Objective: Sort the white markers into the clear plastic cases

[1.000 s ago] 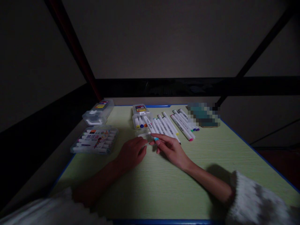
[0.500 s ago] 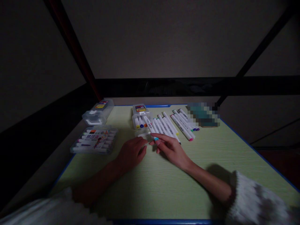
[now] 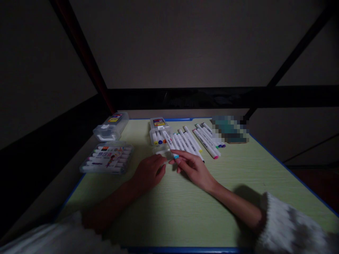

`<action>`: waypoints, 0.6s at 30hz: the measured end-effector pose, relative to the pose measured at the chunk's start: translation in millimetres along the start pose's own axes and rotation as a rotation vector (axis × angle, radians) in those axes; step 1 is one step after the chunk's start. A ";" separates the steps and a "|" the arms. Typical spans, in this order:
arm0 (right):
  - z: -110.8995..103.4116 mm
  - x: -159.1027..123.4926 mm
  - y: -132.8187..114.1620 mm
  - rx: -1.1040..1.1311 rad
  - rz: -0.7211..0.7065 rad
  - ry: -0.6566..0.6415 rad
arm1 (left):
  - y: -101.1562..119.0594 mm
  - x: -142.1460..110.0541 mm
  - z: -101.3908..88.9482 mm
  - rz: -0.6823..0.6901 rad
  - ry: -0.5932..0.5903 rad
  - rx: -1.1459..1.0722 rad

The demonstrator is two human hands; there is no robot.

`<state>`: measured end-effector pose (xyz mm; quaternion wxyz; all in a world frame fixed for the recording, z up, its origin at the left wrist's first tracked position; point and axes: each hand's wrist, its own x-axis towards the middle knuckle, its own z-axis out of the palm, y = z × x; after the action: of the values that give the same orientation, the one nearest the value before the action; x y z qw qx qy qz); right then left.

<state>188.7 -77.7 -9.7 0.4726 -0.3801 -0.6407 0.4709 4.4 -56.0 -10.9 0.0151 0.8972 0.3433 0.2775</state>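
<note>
My right hand pinches a white marker by its turquoise end, between thumb and fingers. The marker slants away from me, and its far end rests at the mouth of a clear plastic marker case. Inside that case lie several markers with yellow, blue and orange ends. Its transparent front part extends toward me, and my left hand is closed on the near edge of it; the fingertips are partly hidden. Right of the case, several white markers lie side by side on the table.
Another group of markers lies farther right, beside a phone that is partly blurred out. At the left are a clear case and a flat pack of markers. The pale green table has a blue edge.
</note>
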 end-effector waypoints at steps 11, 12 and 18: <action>0.0 -0.1 -0.2 -0.048 -0.008 -0.003 | 1.8 0.4 -2.0 -0.009 -0.006 -0.020; -0.1 -0.2 0.1 -0.051 -0.009 -0.003 | 1.9 0.5 -2.1 -0.011 -0.011 -0.021; 0.0 -0.7 0.8 -0.040 -0.005 -0.012 | 0.9 0.2 -0.7 0.000 0.005 -0.010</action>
<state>188.9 -78.1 -10.6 0.4622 -0.3851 -0.6538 0.4589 4.7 -56.7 -10.0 0.0189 0.8963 0.3420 0.2816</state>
